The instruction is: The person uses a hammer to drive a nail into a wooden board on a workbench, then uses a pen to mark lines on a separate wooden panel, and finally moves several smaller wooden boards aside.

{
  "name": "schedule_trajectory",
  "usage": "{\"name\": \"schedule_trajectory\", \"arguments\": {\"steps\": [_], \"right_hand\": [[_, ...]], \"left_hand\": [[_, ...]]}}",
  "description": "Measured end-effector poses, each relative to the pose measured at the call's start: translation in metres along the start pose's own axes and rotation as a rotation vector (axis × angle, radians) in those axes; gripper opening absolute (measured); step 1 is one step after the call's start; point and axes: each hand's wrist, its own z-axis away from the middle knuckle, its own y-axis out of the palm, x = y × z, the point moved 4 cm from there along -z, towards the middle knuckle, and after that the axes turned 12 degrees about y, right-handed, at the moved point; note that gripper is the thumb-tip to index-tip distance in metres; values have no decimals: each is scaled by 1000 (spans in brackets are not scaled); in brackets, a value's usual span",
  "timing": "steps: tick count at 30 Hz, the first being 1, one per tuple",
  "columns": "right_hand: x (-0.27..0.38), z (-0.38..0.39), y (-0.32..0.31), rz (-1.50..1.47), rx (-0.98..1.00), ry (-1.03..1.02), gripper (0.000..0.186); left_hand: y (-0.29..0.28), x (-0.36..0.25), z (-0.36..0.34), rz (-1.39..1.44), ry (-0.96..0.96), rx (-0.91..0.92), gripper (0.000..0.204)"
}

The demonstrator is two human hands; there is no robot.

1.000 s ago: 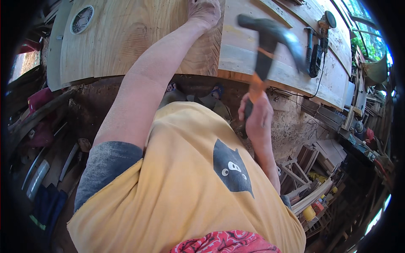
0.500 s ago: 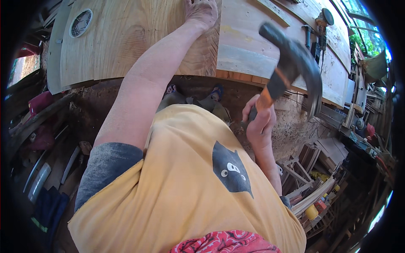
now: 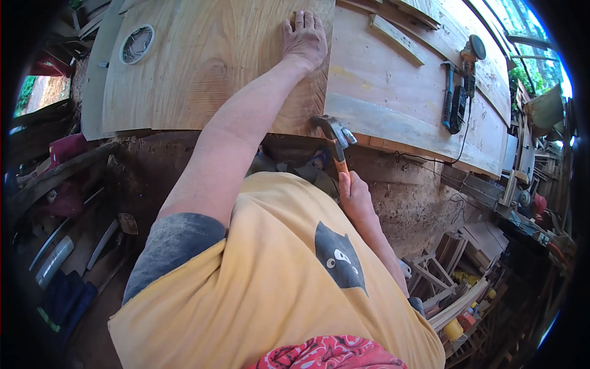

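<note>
A broad, pale wooden slab (image 3: 209,61) with strong grain is seen lying on the tabletop (image 3: 393,92), which is built of long planks and runs from the far left toward the right. The left hand (image 3: 304,37) is laid flat on the slab at its far right corner, with the fingers spread and pressed down against the wood. The right hand (image 3: 353,197) is closed in a fist around the orange handle of a claw hammer (image 3: 335,138), which is held upright just below the near edge of the slab. The dark metal head of the hammer is placed against that near edge, close to the seam where the slab meets the planks. A round, pale disc (image 3: 136,44) is seen on the far left part of the slab, well apart from both hands. On the right part of the tabletop a corded power tool (image 3: 458,92) is found lying lengthwise, and a short wooden strip (image 3: 396,38) is seen farther off beyond it. A yellow shirt (image 3: 289,277) with a dark printed figure is worn by the person and fills the near middle of the view. Stacked timber offcuts (image 3: 461,277) are visible on the ground at the near right.
</note>
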Motion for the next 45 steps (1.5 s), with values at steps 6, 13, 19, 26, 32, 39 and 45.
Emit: {"name": "schedule_trajectory", "arguments": {"steps": [6, 13, 19, 26, 32, 39, 45], "right_hand": [[14, -23, -14, -36, 65, -61, 55], [27, -28, -7, -540, 99, -65, 45], [89, -75, -37, 169, -335, -176, 48], [92, -127, -29, 139, -320, -151, 53], [82, -82, -27, 88, -71, -82, 48], [93, -46, -32, -791, 534, -300, 30], [135, -83, -38, -516, 254, -306, 41]], "left_hand": [[-23, 27, -3, -43, 36, 165, 54], [-154, 71, 81, -88, 126, -138, 24], [-172, 64, 98, 46, -158, -47, 18], [-193, 24, 115, 217, -191, -55, 21], [-200, 71, 143, 199, -356, -53, 33], [-153, 96, 176, 32, -556, 306, 107], [-142, 86, 161, -3, -621, 435, 129]]}}
